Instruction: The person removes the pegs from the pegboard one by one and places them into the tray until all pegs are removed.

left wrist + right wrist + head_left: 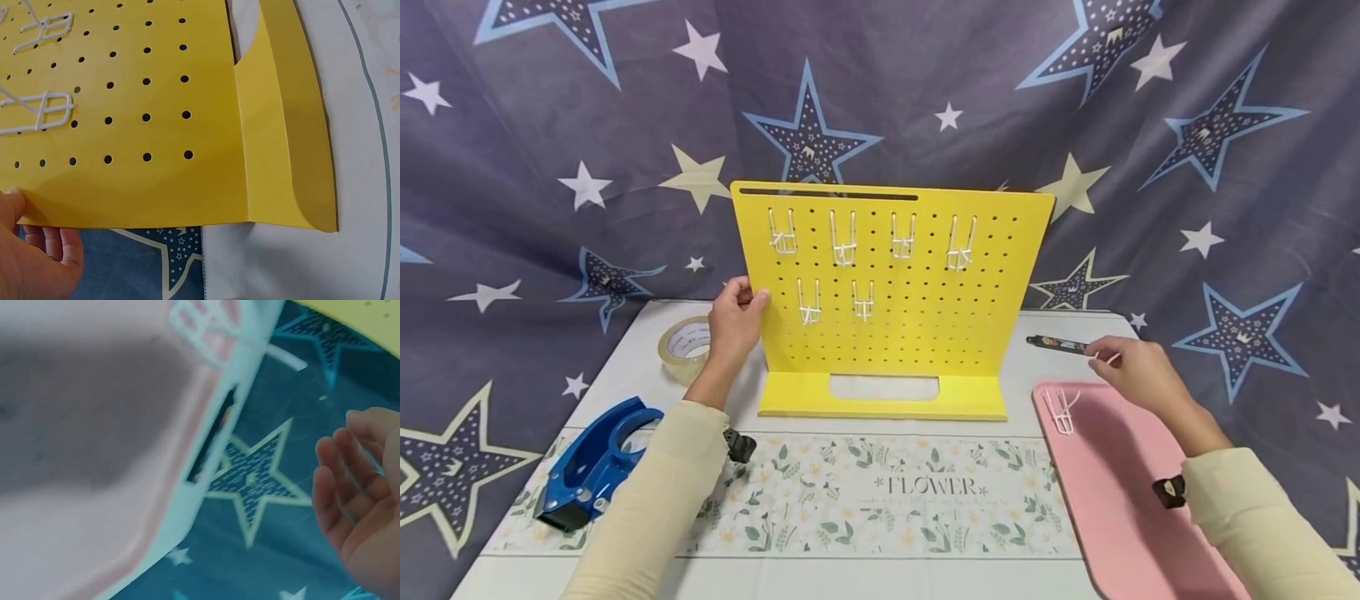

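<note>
A yellow pegboard (895, 317) stands upright on its folded base, with several white wire hooks (844, 250) hung in two rows. My left hand (736, 317) grips its left edge; in the left wrist view the thumb lies on the front and the fingers (56, 244) are behind. To the right, my right hand (1138, 375) is above the far end of a pink tray (1120, 483), its fingers loosely bent and nothing in them in the right wrist view. A white wire hook (1063, 412) lies at the tray's far left corner.
A slim dark printed object (1057, 343) lies behind the tray. Clear tape (685, 343) and a blue tape dispenser (597, 462) sit on the left. A floral strip marked FLOWER (910, 492) crosses the white table, and a star-patterned curtain (880, 100) hangs behind.
</note>
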`<state>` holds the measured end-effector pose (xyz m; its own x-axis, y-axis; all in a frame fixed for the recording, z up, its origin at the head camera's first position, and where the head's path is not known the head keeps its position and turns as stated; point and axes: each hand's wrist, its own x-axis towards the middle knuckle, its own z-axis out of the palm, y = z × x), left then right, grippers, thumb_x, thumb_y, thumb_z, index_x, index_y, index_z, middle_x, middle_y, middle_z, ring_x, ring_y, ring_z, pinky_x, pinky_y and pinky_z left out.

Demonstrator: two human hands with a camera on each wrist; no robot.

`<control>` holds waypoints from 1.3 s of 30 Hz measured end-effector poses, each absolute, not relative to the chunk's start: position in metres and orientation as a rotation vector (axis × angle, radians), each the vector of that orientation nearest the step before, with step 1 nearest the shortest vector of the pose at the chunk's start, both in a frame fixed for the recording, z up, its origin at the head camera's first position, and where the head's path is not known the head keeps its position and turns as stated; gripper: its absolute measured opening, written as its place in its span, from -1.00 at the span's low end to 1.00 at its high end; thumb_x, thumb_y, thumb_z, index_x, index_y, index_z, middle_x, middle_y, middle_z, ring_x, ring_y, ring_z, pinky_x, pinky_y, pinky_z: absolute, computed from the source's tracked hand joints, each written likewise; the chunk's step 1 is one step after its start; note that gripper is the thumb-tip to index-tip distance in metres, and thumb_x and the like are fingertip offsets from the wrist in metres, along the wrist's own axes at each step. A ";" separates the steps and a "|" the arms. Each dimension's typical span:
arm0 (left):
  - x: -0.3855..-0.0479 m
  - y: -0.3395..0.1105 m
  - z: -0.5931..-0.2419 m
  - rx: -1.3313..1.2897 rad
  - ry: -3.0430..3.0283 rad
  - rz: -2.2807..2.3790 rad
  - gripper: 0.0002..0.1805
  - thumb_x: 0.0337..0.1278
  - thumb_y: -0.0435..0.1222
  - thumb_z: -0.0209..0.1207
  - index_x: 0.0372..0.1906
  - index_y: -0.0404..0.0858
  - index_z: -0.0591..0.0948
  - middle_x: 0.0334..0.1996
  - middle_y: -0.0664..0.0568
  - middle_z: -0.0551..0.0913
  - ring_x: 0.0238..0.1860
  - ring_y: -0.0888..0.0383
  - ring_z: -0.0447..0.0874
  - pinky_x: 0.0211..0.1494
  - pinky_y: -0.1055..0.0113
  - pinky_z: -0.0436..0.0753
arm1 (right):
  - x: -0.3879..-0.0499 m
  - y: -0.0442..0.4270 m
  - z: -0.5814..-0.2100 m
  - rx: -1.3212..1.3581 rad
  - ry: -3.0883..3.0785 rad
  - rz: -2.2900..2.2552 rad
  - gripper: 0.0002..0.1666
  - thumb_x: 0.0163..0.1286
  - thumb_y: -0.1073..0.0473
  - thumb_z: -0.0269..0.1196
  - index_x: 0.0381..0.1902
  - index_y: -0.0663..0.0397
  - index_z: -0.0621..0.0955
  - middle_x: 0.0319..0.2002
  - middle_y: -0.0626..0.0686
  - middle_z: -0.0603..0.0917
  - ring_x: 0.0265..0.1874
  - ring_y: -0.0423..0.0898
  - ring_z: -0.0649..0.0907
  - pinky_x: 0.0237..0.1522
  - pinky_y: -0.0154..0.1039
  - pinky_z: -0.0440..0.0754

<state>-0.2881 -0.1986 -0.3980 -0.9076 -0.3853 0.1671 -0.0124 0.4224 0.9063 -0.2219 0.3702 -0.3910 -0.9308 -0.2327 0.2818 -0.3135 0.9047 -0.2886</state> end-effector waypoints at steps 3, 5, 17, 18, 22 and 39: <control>-0.289 -0.199 -0.398 0.342 -2.336 -1.484 -0.74 0.46 -0.20 0.16 0.09 -0.24 0.54 -0.06 -0.13 0.62 -0.09 0.06 0.55 -0.04 0.35 0.50 | -0.223 0.355 -0.383 0.445 -2.793 0.483 -0.83 0.34 0.26 0.32 -0.12 0.12 0.75 -0.36 0.09 0.80 -0.39 0.01 0.74 -0.31 -0.04 0.63; -0.289 -0.200 -0.398 0.347 -2.338 -1.490 -0.74 0.46 -0.19 0.16 0.09 -0.23 0.54 -0.05 -0.12 0.62 -0.08 0.06 0.56 -0.04 0.35 0.51 | -0.225 0.342 -0.380 0.467 -2.781 0.487 -0.82 0.34 0.28 0.32 -0.12 0.11 0.75 -0.34 0.08 0.80 -0.37 0.01 0.74 -0.28 -0.02 0.64; -0.287 -0.198 -0.398 0.340 -2.353 -1.476 -0.72 0.48 -0.18 0.15 0.12 -0.22 0.54 -0.01 -0.15 0.63 0.00 -0.02 0.60 0.09 0.19 0.56 | -0.240 0.254 -0.366 0.596 -2.787 0.529 -0.79 0.35 0.27 0.31 -0.08 0.12 0.75 -0.26 0.08 0.78 -0.32 -0.02 0.72 -0.22 -0.02 0.69; -0.287 -0.198 -0.398 0.337 -2.355 -1.475 -0.72 0.48 -0.18 0.15 0.12 -0.22 0.54 -0.01 -0.15 0.64 0.00 -0.02 0.61 0.09 0.18 0.57 | -0.241 0.247 -0.365 0.607 -2.788 0.533 -0.79 0.35 0.26 0.31 -0.08 0.12 0.75 -0.26 0.07 0.77 -0.32 -0.02 0.72 -0.23 -0.04 0.69; -0.288 -0.198 -0.397 0.333 -2.351 -1.484 -0.72 0.48 -0.18 0.14 0.12 -0.22 0.53 0.00 -0.15 0.64 0.00 -0.04 0.61 0.09 0.17 0.57 | -0.246 0.221 -0.364 0.653 -2.768 0.533 -0.80 0.36 0.24 0.32 -0.08 0.09 0.76 -0.28 0.04 0.77 -0.34 -0.07 0.71 -0.26 -0.11 0.70; -0.290 -0.199 -0.397 0.355 -2.344 -1.488 -0.71 0.45 -0.17 0.15 0.12 -0.22 0.55 0.04 -0.16 0.66 0.04 -0.04 0.63 0.14 0.12 0.61 | -0.268 0.114 -0.392 0.748 -2.350 0.475 -0.82 0.33 0.18 0.40 -0.11 0.02 0.74 -0.18 0.01 0.76 -0.36 -0.13 0.76 -0.39 -0.30 0.69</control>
